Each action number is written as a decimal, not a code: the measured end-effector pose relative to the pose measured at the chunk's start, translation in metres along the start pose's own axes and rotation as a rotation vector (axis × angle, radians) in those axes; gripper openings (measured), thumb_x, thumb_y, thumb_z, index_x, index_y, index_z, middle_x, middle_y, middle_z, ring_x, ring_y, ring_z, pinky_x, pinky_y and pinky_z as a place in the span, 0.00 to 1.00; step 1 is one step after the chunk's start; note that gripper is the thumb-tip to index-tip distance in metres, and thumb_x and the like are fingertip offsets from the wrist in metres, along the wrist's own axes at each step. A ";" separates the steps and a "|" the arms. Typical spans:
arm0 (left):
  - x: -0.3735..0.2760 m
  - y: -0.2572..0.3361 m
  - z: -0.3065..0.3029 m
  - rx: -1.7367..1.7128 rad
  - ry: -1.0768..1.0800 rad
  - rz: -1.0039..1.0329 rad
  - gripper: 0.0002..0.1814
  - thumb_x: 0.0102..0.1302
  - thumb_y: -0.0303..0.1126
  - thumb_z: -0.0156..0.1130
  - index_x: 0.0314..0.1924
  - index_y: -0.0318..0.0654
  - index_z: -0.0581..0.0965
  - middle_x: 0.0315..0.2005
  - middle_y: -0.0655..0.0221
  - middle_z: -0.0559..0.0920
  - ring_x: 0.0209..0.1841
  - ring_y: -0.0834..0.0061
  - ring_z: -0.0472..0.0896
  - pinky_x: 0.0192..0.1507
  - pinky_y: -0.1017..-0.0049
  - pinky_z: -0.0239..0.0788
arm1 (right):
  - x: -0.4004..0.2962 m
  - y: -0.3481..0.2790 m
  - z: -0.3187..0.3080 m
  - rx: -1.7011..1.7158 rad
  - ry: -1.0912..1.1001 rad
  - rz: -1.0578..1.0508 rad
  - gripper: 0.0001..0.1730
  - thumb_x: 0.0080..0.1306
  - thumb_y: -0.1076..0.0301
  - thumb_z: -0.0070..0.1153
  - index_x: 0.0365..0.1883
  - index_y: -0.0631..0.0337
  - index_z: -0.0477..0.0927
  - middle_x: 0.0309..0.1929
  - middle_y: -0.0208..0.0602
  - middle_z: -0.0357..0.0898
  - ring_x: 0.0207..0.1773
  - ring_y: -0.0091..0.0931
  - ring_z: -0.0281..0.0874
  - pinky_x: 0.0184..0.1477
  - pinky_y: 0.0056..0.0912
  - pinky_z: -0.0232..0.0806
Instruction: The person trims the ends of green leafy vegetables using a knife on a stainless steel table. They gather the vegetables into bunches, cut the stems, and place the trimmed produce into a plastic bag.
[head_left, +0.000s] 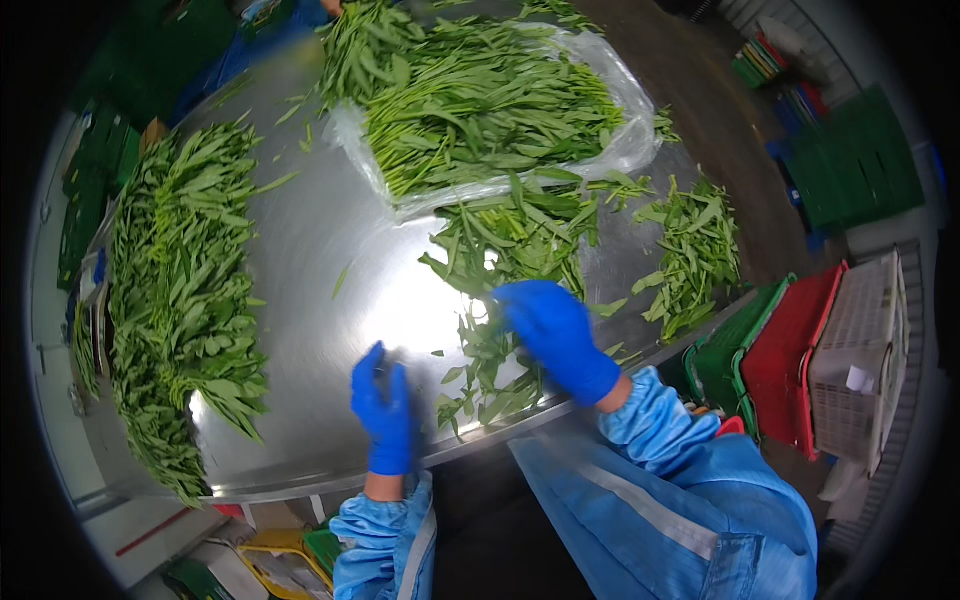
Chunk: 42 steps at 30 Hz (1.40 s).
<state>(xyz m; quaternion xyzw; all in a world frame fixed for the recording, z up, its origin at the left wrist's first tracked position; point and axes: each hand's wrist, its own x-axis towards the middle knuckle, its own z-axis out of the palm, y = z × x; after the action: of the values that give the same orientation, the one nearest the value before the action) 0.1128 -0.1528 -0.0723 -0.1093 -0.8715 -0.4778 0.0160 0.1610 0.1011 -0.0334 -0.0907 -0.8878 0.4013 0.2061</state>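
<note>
Both of my hands wear blue gloves. My left hand (384, 412) is over the steel table (315, 300) near its front edge, with thumb and fingers apart and nothing between them. My right hand (559, 334) is at the near side of a loose heap of leafy green stems (525, 232), which look like water spinach. Its fingertips meet the leaves in the picture; whether they pinch any cannot be made out. Scattered leaves (487, 367) lie below and left of that hand. Beyond the heap, a clear plastic bag (634, 97) lies spread under a thick layer of the same greens (487, 112).
Bundled greens (187, 277) line the table's left side. A smaller leaf pile (694, 255) sits by the right edge. Green, red (787, 360) and white crates (855, 352) stand on the right; a yellow crate (285, 562) is low at left. Part of another person's hand (331, 6) shows at the top.
</note>
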 end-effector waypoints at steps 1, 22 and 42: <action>0.010 0.000 -0.008 -0.007 0.046 0.003 0.21 0.63 0.27 0.62 0.57 0.34 0.74 0.50 0.58 0.79 0.52 0.65 0.77 0.54 0.68 0.67 | -0.004 -0.001 -0.023 0.101 0.049 0.201 0.09 0.65 0.63 0.54 0.40 0.54 0.82 0.33 0.38 0.81 0.30 0.37 0.79 0.33 0.39 0.70; 0.103 -0.012 0.219 -0.090 -0.156 0.453 0.34 0.61 0.44 0.62 0.62 0.30 0.68 0.57 0.49 0.73 0.61 0.50 0.68 0.64 0.59 0.56 | -0.085 0.070 0.003 0.156 0.307 0.598 0.28 0.65 0.50 0.58 0.52 0.67 0.76 0.40 0.43 0.82 0.39 0.28 0.80 0.39 0.30 0.72; -0.003 -0.098 -0.156 0.600 -1.102 0.986 0.28 0.68 0.32 0.45 0.69 0.56 0.63 0.67 0.56 0.63 0.67 0.50 0.63 0.68 0.57 0.53 | -0.082 -0.016 0.000 0.883 0.297 0.842 0.25 0.70 0.62 0.52 0.61 0.65 0.66 0.42 0.44 0.80 0.34 0.30 0.82 0.37 0.30 0.77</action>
<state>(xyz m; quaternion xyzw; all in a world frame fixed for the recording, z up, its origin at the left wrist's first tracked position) 0.0840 -0.3349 -0.0694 -0.6937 -0.6966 -0.0380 -0.1790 0.2346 0.0634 -0.0451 -0.3937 -0.4882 0.7602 0.1696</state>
